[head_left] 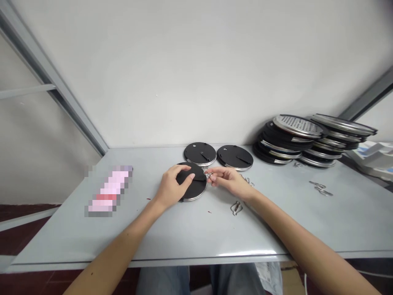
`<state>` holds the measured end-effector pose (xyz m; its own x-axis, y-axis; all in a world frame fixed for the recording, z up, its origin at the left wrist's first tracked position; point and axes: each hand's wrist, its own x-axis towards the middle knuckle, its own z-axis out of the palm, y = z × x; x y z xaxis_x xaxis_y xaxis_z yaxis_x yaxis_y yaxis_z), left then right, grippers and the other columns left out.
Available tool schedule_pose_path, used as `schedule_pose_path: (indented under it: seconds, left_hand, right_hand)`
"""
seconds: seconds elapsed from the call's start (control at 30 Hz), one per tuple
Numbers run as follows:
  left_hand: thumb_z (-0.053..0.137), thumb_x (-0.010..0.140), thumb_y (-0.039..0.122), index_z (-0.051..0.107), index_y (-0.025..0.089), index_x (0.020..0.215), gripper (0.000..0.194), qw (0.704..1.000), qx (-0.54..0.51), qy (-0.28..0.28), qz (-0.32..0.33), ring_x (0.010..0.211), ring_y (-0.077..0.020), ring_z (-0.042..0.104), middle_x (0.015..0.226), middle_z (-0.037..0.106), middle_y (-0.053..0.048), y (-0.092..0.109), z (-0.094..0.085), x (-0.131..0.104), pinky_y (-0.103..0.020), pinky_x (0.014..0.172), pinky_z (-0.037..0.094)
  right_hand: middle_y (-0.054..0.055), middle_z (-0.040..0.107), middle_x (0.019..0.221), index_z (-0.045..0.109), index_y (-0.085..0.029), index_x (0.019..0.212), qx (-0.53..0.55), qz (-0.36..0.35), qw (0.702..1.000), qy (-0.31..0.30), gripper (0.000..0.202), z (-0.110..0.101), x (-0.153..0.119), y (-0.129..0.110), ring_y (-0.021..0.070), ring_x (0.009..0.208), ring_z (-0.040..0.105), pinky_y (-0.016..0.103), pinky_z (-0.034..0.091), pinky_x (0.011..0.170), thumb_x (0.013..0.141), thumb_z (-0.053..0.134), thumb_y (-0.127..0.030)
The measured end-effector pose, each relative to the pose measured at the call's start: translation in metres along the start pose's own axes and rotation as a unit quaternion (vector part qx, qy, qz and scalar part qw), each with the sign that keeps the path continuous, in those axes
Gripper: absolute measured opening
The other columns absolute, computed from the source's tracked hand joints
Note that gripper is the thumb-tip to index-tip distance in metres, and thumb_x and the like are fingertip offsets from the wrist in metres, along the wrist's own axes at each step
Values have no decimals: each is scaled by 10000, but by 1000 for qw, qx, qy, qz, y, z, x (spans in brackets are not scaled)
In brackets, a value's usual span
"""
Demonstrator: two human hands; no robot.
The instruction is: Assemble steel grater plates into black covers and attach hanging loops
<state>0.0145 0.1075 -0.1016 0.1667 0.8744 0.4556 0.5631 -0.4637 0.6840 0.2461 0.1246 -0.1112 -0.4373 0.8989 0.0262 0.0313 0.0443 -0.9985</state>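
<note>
A black round disc [196,189] with a silvery metal rim lies on the table in front of me. My left hand [175,182] grips it from the left, thumb on its top and fingers curved over the far side. At the disc's right edge, my right hand [225,179] pinches a small bent-wire metal clip [209,175]. I cannot tell whether the clip is hooked onto the disc. Another wire clip [236,208] lies just below my right hand, and more clips [248,180] are partly hidden behind it.
Two similar black discs, a left one [199,153] and a right one [235,157], lie near the wall. Stacked discs [284,137] with perforated metal stand back right, beside a second stack [334,141]. Loose clips [321,188] lie right. A pixelated pink object [110,190] lies left.
</note>
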Motion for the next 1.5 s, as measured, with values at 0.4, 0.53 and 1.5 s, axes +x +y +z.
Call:
schedule_pose_path:
  seconds: [0.4, 0.53, 1.5]
  left_hand:
    - [591, 886, 234, 673, 226, 890, 82, 996, -30, -35, 81, 1075, -201, 577, 1083, 628, -52, 2, 8, -4, -392, 968, 451]
    - [568, 886, 205, 638, 215, 851, 79, 995, -10, -47, 84, 1082, -208, 565, 1091, 618, -55, 3, 8, -5, -399, 965, 447]
    - [418, 953, 176, 535, 212, 968, 124, 965, 94, -176, 170, 1331, -249, 381, 1375, 433, -106, 11, 1, -8, -430, 1068, 381]
  right_hand:
    - [38, 709, 783, 698, -172, 977, -111, -32, 993, -2, 291, 19, -6, -9, 167, 748, 640, 300, 494, 749, 801, 674, -402]
    - [37, 707, 775, 700, -176, 967, -147, -48, 988, 12, 287, 23, -8, -12, 178, 737, 639, 302, 501, 721, 821, 642, -416]
    - [50, 708, 905, 701, -208, 929, -246, -156, 956, 15, 218, 16, -11, -16, 194, 845, 633, 315, 492, 791, 911, 532, -344]
